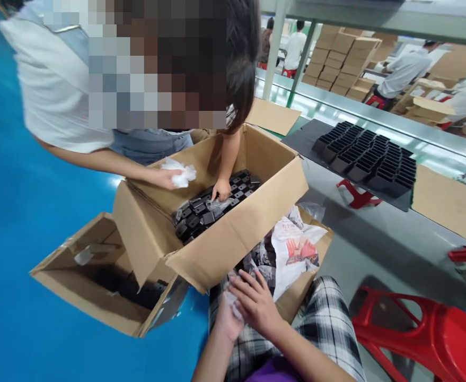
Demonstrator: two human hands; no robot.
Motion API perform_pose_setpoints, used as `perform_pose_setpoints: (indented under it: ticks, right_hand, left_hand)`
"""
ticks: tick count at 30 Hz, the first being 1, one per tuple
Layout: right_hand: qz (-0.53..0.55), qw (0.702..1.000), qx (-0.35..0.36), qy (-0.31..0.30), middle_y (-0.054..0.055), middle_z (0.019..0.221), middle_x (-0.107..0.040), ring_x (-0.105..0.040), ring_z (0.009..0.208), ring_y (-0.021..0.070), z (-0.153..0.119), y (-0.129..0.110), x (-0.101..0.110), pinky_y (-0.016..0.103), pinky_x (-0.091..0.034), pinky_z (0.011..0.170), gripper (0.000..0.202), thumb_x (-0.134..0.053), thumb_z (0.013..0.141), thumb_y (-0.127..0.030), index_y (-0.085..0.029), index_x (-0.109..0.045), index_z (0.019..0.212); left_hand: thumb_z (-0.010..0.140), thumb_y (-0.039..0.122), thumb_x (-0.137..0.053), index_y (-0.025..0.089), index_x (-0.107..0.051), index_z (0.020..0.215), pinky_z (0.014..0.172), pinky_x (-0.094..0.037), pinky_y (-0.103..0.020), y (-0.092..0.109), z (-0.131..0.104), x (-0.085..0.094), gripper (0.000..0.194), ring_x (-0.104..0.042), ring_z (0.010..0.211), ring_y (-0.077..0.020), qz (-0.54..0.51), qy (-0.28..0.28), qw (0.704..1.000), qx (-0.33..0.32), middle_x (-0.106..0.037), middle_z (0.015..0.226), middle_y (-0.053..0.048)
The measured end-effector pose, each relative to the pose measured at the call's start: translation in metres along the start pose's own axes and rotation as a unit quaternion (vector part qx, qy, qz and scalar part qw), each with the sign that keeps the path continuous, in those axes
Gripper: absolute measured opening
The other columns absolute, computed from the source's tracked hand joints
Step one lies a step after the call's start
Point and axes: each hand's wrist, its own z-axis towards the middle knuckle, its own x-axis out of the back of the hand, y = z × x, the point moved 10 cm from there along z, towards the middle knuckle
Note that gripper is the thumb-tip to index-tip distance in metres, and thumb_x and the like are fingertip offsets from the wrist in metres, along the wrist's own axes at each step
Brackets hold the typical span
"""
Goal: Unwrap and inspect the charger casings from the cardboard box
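Observation:
My left hand (229, 315) is in front of the box, partly covered by my right hand. Its fingers are closed around a crumpled whitish wad (237, 309), perhaps thin plastic or tissue. Lying across it with fingers stretched out is my right hand (256, 303). Just beyond both hands stands a large open cardboard box (233, 241) holding many small black parts (195, 217). A co-worker reaches in, one hand (221, 189) on the parts near some clear plastic, the other hand (171, 179) gripping crumpled white material (182, 172).
A second cardboard box (93, 302) sits lower left on the blue floor. Right of the main box, another carton (322, 246) holds plastic bags and a printed white bag (292, 249). Black trays (368, 154) stand on the bench. A red stool (435, 334) is at right.

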Motion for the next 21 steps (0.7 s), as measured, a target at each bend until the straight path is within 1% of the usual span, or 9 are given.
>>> perform_pose_setpoints:
  ticks: [5,8,11,12,13,16,18,19,21]
  right_hand:
    - [-0.012,1.0,-0.013,-0.008,0.006,0.13,-0.073,-0.063,0.131,0.0264,0.005,0.008,0.003,0.055,-0.035,0.124,0.03,-0.054,0.098,-0.022,-0.021,-0.07,0.124]
    - [0.039,0.996,0.003,-0.083,0.009,0.144,-0.064,-0.058,0.136,0.0289,0.023,0.012,0.018,0.058,-0.042,0.118,0.03,-0.055,0.098,-0.025,-0.024,-0.069,0.124]
    - [0.093,0.992,0.02,-0.078,0.011,0.142,-0.064,-0.056,0.138,0.028,0.067,0.047,0.056,0.057,-0.044,0.117,0.034,-0.055,0.098,-0.027,-0.027,-0.065,0.13]
    - [0.096,0.993,0.019,-0.06,0.013,0.139,-0.066,-0.056,0.138,0.0265,0.088,0.068,0.07,0.053,-0.046,0.116,0.036,-0.054,0.098,-0.025,-0.024,-0.061,0.134]
    - [0.089,0.995,0.01,-0.047,0.014,0.14,-0.065,-0.055,0.139,0.0255,0.111,0.094,0.081,0.05,-0.047,0.116,0.039,-0.053,0.099,-0.023,-0.023,-0.058,0.138]
    - [0.035,0.997,-0.008,-0.066,0.015,0.14,-0.065,-0.056,0.137,0.0297,0.181,0.169,0.094,0.053,-0.046,0.115,0.037,-0.052,0.101,-0.037,-0.021,-0.064,0.132]
    - [-0.013,0.988,-0.03,-0.148,0.014,0.124,-0.074,-0.066,0.121,0.0321,0.215,0.21,0.087,0.056,-0.046,0.11,0.041,-0.044,0.103,-0.045,-0.019,-0.073,0.112]
    - [-0.023,0.976,-0.04,-0.215,0.015,0.11,-0.078,-0.071,0.106,0.0305,0.224,0.225,0.079,0.052,-0.05,0.103,0.046,-0.042,0.103,-0.049,-0.018,-0.076,0.1]
    - [-0.025,0.937,-0.078,-0.341,0.013,0.094,-0.079,-0.073,0.087,0.0265,0.234,0.247,0.067,0.041,-0.054,0.086,0.052,-0.043,0.101,-0.054,-0.017,-0.077,0.088]
  left_hand:
    - [0.096,0.05,-0.059,0.017,-0.067,0.113,0.068,-0.061,-0.026,-0.01,-0.006,0.008,0.037,-0.076,0.079,-0.0181,0.098,0.101,0.99,-0.035,-0.078,0.091,-0.008]
    - [0.083,0.048,-0.076,0.021,-0.071,0.1,0.084,-0.058,-0.028,0.024,-0.012,0.005,0.032,-0.074,0.094,-0.0212,0.188,0.132,0.963,-0.141,-0.078,0.092,-0.006]
    - [0.075,0.04,-0.084,0.02,-0.062,0.061,0.074,-0.053,-0.024,0.073,-0.039,-0.022,0.033,-0.065,0.07,-0.018,0.331,0.084,0.899,-0.272,-0.065,0.062,-0.001]
    - [0.083,0.04,-0.077,0.02,-0.057,0.055,0.065,-0.049,-0.023,0.093,-0.057,-0.046,0.04,-0.059,0.06,-0.0153,0.44,0.046,0.825,-0.352,-0.057,0.055,0.001]
    - [0.09,0.036,-0.07,0.02,-0.059,0.058,0.061,-0.046,-0.023,0.111,-0.081,-0.071,0.038,-0.058,0.057,-0.0135,0.534,0.026,0.719,-0.443,-0.056,0.055,0.002]
    - [0.098,0.021,-0.06,0.02,-0.072,0.102,0.068,-0.045,-0.022,0.149,-0.147,-0.122,0.012,-0.062,0.065,-0.0114,0.65,0.071,0.414,-0.633,-0.066,0.074,0.001]
    - [0.097,0.019,-0.063,0.023,-0.07,0.119,0.073,-0.045,-0.025,0.172,-0.157,-0.139,0.023,-0.063,0.07,-0.0126,0.691,0.136,0.292,-0.648,-0.067,0.08,0.001]
    - [0.097,0.022,-0.064,0.024,-0.07,0.118,0.072,-0.043,-0.027,0.183,-0.153,-0.144,0.022,-0.062,0.069,-0.0136,0.709,0.159,0.254,-0.639,-0.065,0.078,0.001]
    - [0.098,0.031,-0.063,0.025,-0.072,0.111,0.066,-0.041,-0.03,0.198,-0.133,-0.15,0.017,-0.061,0.067,-0.0158,0.751,0.163,0.224,-0.599,-0.062,0.073,0.002]
